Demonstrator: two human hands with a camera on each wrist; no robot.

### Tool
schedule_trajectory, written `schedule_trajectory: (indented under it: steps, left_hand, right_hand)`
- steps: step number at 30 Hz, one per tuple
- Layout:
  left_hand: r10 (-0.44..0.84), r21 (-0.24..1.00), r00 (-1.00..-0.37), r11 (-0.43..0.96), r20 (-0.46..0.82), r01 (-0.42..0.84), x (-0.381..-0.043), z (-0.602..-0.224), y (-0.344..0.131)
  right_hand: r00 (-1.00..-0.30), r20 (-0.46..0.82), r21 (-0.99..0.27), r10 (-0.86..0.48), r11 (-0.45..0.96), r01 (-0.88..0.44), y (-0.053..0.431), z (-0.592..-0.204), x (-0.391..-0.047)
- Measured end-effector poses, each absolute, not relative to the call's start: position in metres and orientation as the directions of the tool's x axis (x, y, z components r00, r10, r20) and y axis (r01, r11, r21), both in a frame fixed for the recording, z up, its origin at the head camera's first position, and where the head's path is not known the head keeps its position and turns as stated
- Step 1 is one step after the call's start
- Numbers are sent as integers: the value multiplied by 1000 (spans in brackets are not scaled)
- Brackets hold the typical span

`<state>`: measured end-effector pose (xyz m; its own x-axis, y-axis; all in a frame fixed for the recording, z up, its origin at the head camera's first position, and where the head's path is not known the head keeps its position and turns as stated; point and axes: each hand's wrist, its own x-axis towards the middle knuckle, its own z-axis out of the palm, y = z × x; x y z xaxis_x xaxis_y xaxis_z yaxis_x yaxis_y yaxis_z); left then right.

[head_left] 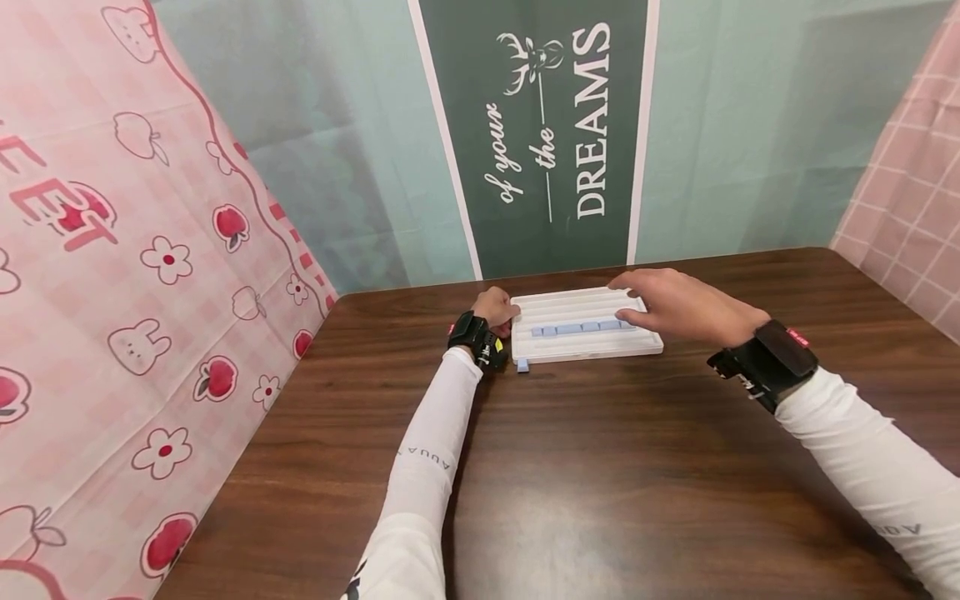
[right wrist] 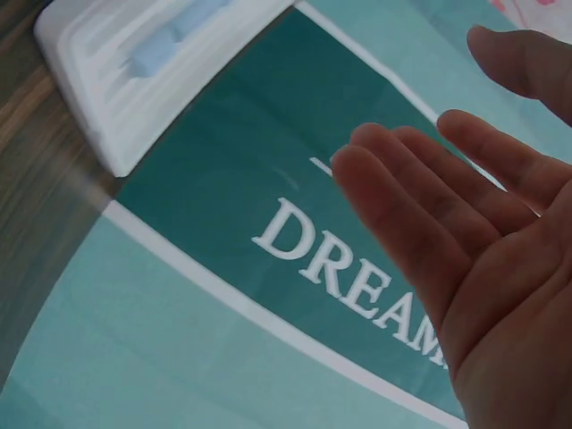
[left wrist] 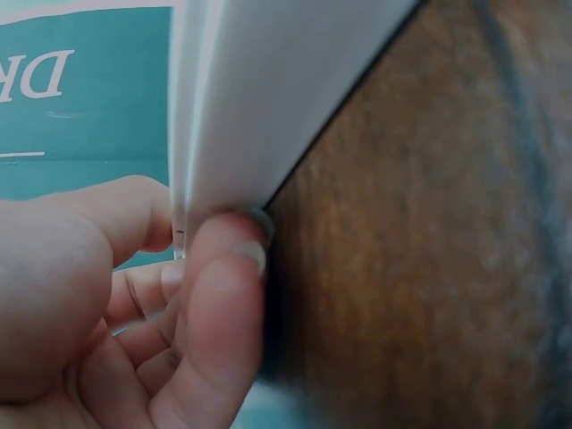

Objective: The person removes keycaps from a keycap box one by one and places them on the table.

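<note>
Got the left hand (head_left: 492,307) pinching the left end of a ridged white tray (head_left: 592,356), mid-frame on the desk (head_left: 600,467). Can spot a loose blue block (head_left: 522,366) by its lower-left corner, then a row of blue blocks (head_left: 568,328) on it. Also got the right hand (head_left: 678,305) at its right end, fingers loosely spread, holding nothing.

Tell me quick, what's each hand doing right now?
Left hand: pinching the edge of the white tray.
Right hand: open, holding nothing.
</note>
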<state>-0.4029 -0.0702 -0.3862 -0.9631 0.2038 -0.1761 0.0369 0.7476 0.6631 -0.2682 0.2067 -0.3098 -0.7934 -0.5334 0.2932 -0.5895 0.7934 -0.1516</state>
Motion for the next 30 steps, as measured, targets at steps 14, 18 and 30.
schedule_trajectory:
  steps: [14,18,30]
  left_hand:
    - [185,659,-959,752,-212,-1,-405,-385,-69]
    - [192,666,-959,746,-207,6,-403,-386,-70]
    - [205,682,-964,730,-170,35,-400,-386,-72]
  right_hand:
    - [-803,257,-185,-538,788,-587,216,-330,-289]
    - [-819,229,-191,-526,801,-568,217,-336,-295]
    - [-836,181,-179,-518,818,-546,218,-345,-310]
